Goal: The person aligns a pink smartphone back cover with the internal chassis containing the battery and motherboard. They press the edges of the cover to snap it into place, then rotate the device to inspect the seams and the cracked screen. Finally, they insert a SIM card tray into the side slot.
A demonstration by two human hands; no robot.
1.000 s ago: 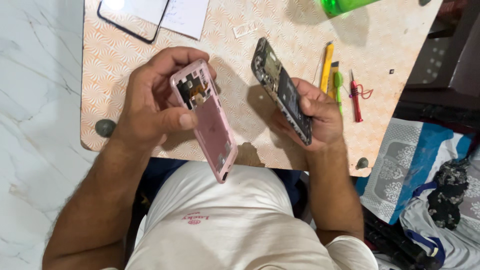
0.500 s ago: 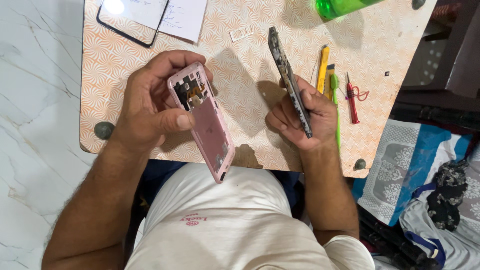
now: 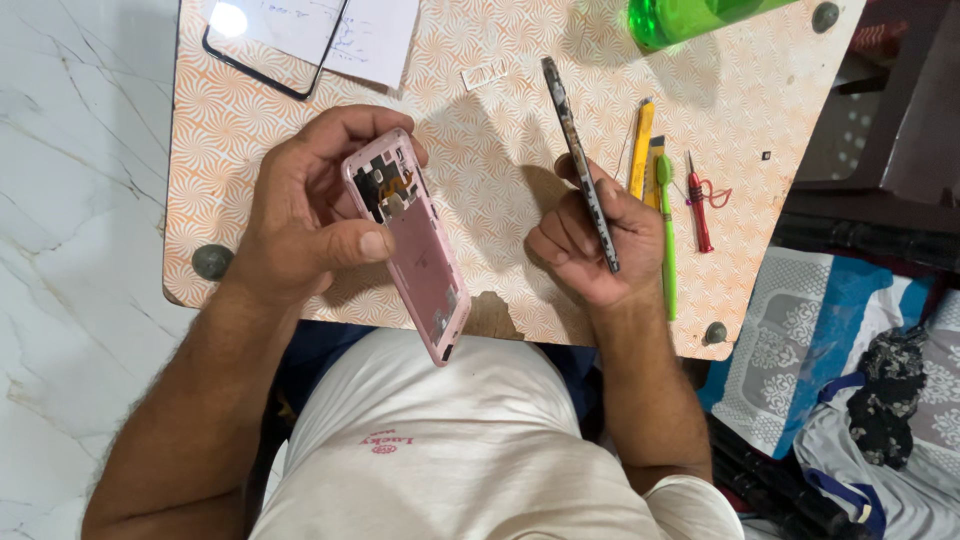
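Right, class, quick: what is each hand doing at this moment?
Left hand: closed on the pink phone shell, thumb across its inner face.
Right hand: closed on the dark phone panel, held edge-on.

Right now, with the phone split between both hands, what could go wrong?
1. The left hand holds the pink phone housing only near its top; the lower end hangs past the table edge over the lap, so a slip could drop it.
2. The right hand holds the screen panel edge-on by its lower part; it could flex or tip.
3. The housing's open upper cavity is exposed to fingers and dust.
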